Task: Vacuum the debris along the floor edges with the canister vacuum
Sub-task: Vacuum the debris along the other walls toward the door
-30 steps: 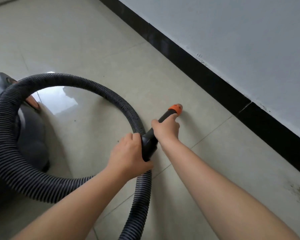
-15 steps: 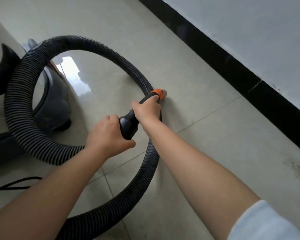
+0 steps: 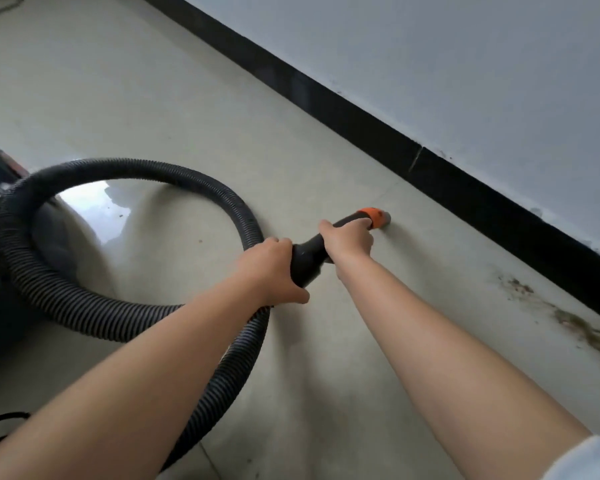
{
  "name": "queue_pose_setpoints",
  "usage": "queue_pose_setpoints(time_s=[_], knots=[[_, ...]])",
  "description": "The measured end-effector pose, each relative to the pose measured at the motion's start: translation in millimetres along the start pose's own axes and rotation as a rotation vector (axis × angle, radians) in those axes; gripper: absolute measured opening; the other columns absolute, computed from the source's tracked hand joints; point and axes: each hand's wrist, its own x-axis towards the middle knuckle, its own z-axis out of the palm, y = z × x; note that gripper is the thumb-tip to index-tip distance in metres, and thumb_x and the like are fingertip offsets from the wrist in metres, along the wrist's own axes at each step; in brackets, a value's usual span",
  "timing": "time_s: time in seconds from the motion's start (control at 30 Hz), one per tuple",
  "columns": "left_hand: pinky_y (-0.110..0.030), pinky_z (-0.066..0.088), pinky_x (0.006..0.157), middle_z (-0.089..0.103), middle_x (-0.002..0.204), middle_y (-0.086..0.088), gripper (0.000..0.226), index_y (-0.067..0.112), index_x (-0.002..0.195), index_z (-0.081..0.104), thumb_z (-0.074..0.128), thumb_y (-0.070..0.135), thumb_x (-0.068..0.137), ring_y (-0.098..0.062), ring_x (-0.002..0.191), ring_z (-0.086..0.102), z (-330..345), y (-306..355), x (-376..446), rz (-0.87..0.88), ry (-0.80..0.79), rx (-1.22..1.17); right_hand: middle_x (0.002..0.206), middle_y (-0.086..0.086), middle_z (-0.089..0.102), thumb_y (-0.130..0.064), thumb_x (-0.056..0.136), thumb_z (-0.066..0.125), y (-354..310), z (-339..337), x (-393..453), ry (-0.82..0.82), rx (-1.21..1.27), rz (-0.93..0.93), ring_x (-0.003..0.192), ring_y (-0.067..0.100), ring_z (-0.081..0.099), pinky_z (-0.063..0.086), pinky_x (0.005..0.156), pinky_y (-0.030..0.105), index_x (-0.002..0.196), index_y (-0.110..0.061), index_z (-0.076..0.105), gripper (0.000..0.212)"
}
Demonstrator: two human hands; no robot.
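At floor's left edge sits the dark canister vacuum, mostly out of frame; a thin black cord lies near the bottom-left corner. Ribbed hose makes 1 large loop from the canister, across the tiles, to the handle.

Left hand wraps the black handle at the hose joint, fingers curled around it; judged to carry the hose weight. Right hand grips further forward, fingers closed just behind the orange nozzle tip; judged to steer. Tip points toward the black baseboard, low over the floor; contact cannot be told.

Brown debris lies along the right floor edge beside the baseboard, well apart from the tip and not yet reached. A few specks on tiles inside the loop. Hose loop may drag and limit reach rightward.
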Motion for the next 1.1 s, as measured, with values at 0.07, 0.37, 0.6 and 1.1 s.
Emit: queue_pose_setpoints(time_s=[0.07,0.37,0.6,1.1], knots=[[-0.027,0.039,0.067,0.044,0.092,0.003,0.046,0.017,0.096,0.042,0.071,0.039,0.068,-0.017,0.08,0.047,5.0,26.2,5.3,0.056,-0.017,0.023,0.142,0.019,0.035,-0.027,0.091,0.055,8.2,-28.2,5.3,0.045,0.039,0.04,0.117,0.034,0.051,0.045,0.084,0.035,0.149,-0.008,0.009,0.077],[-0.025,0.037,0.06,0.044,0.089,0.004,0.047,0.015,0.096,0.039,0.069,0.041,0.071,-0.017,0.077,0.049,27.7,134.6,4.6,0.355,-0.143,0.27,0.136,0.015,0.043,-0.032,0.087,0.061,75.6,-136.6,5.0,0.215,0.279,0.155,0.108,0.035,0.058,0.051,0.077,0.035,0.141,-0.011,0.024,0.069],[-0.023,0.035,0.058,0.039,0.089,0.004,0.045,0.015,0.091,0.032,0.066,0.036,0.072,-0.015,0.078,0.045,68.9,147.2,-28.5,0.331,-0.135,0.202,0.142,0.013,0.038,-0.032,0.091,0.056,108.4,-162.5,-11.1,0.139,0.134,0.129,0.121,0.03,0.049,0.045,0.076,0.029,0.149,-0.01,0.008,0.079],[-0.024,0.036,0.063,0.039,0.091,0.001,0.045,0.013,0.092,0.032,0.066,0.035,0.073,-0.016,0.08,0.044,73.5,145.0,-20.3,0.281,-0.106,0.133,0.144,0.015,0.034,-0.033,0.093,0.053,100.3,-158.6,0.1,0.086,0.091,0.05,0.122,0.032,0.048,0.052,0.082,0.033,0.15,-0.012,-0.002,0.082]])
